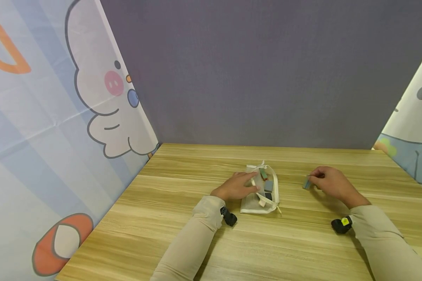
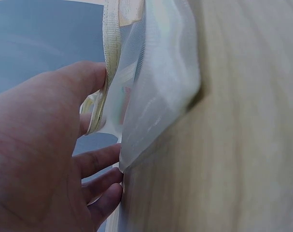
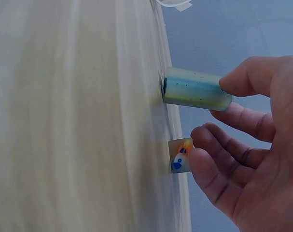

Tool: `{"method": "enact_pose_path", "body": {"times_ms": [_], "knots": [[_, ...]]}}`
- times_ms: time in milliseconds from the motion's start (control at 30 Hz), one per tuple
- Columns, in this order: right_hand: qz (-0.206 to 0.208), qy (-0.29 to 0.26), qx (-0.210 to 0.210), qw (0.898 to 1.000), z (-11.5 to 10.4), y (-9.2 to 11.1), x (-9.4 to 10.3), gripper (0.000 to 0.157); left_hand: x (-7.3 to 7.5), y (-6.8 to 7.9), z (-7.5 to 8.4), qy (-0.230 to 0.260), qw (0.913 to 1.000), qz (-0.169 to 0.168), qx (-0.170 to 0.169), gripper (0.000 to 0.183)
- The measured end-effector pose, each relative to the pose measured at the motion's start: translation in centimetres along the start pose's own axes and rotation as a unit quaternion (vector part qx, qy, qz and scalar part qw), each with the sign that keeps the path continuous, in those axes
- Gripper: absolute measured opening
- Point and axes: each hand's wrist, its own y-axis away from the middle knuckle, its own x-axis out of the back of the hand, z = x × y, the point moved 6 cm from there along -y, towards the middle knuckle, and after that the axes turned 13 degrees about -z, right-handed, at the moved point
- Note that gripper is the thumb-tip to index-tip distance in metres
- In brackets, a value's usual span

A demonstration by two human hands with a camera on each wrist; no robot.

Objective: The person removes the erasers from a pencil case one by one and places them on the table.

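A white-edged mesh zip pouch lies on the table with its mouth spread, several small blocks inside, among them a grey block and a green block. My left hand holds the pouch's near side; in the left wrist view its thumb is against the zip band and other fingers touch the mesh. To the pouch's right, my right hand pinches a small greenish block with a blue stripe, its end at the tabletop. A rocket-print block is by the lower fingers; whether they hold it, I cannot tell.
The wood-grain table meets a grey panel at the back. Cartoon-printed cloth hangs along the left side, with more cloth at the right. Dark wrist cameras sit on both wrists.
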Motion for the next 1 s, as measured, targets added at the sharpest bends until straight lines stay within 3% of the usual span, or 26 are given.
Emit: {"method": "enact_pose_path", "body": {"times_ms": [767, 1000], "knots": [[-0.013, 0.014, 0.005, 1.000, 0.24, -0.01, -0.04, 0.040, 0.04, 0.13, 0.18, -0.008, 1.0000, -0.001, 0.005, 0.064], [-0.006, 0.021, 0.008, 1.000, 0.24, -0.16, -0.06, 0.035, 0.03, 0.05, 0.12, -0.009, 0.9999, -0.003, 0.004, 0.065]]}}
